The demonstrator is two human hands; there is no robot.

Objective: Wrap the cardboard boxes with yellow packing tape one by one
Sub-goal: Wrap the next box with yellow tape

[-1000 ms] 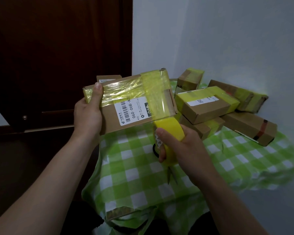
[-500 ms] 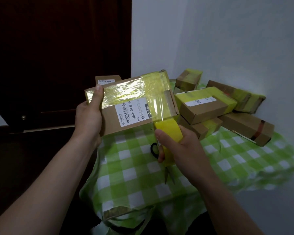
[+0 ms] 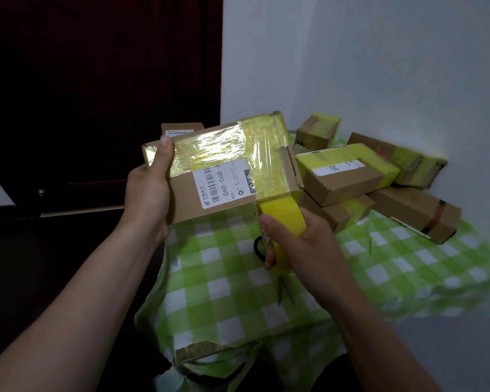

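- Left hand [image 3: 147, 190]: fingers curled round the left end of the cardboard box [image 3: 187, 193], thumb laid on its top face. I hold the box lifted above the near left part of the cloth-covered table [image 3: 379, 278], label up.
- Right hand [image 3: 303, 247]: wrapped round the yellow tape roll [image 3: 283, 219], thumb on its side. The roll is hard against the box's near right corner.
- Tape band [image 3: 266, 154]: runs from the roll up over the box's right end. A second band lies lengthwise along the far edge, under my left thumb.
- Step in hand, as I judge it: carrying the crosswise band round the right end. This box is partly wrapped.
- Next move calls for: passing the roll under the box with the band taut while the left hand turns the box to meet it, then a cut.
- Scissors [image 3: 285, 290]: on the table below the right hand, partly hidden by it.
- Pile of boxes [image 3: 348, 176]: far right corner of the table, against the wall [image 3: 351, 66]. Most show yellow tape.
- Small box [image 3: 181, 130]: far left edge, mostly hidden behind the held box.
- Against a second ago: same grips, roll at the same corner, no fresh tape laid that I can make out.
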